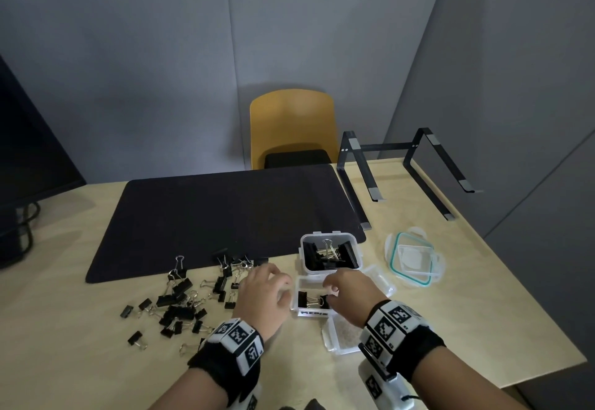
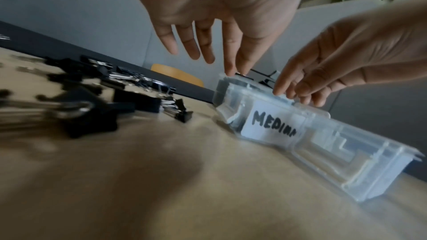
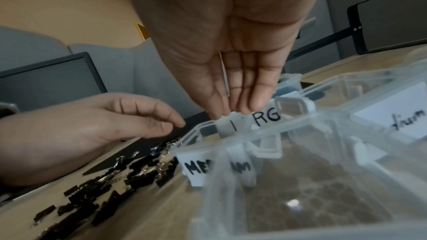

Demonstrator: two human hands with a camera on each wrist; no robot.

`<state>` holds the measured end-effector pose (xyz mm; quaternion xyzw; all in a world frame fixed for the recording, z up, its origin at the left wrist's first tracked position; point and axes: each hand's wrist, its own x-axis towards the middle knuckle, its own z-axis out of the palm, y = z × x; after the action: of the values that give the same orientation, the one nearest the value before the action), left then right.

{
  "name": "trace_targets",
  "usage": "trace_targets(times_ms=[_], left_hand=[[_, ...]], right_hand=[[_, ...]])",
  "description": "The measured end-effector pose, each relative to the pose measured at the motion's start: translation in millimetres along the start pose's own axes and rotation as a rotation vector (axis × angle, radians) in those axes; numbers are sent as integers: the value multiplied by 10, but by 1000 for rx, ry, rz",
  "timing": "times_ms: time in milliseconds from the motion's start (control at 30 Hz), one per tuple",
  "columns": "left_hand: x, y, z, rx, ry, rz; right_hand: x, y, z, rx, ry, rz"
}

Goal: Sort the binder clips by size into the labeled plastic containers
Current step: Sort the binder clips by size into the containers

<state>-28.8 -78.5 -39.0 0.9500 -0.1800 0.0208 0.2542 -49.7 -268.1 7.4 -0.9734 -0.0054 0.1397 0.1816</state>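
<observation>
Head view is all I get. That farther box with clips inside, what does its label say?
Observer: The right wrist view shows L, then RG, on the far container; the rest is hidden.
Operator: Is the right hand gripping something?
Observer: No. The right hand has straight fingers, tips touching a white latch.
Operator: And the left?
Observer: The left hand is empty too, fingertips at a corner of the medium container.
</observation>
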Motion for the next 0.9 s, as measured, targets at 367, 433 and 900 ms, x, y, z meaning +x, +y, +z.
trace_targets(times_ms=[367,433,900], left_hand=[[-216,-676,-558,-10,-212,-247],[-248,-817,-638,5,-242,-271],[-422,-1625,-881,-61,-145,-370]], right_hand=[[16,-634,230,64,-50,-85],[19,-753,323,61,-71,-83],[296,-1150,869,71,-54,5]])
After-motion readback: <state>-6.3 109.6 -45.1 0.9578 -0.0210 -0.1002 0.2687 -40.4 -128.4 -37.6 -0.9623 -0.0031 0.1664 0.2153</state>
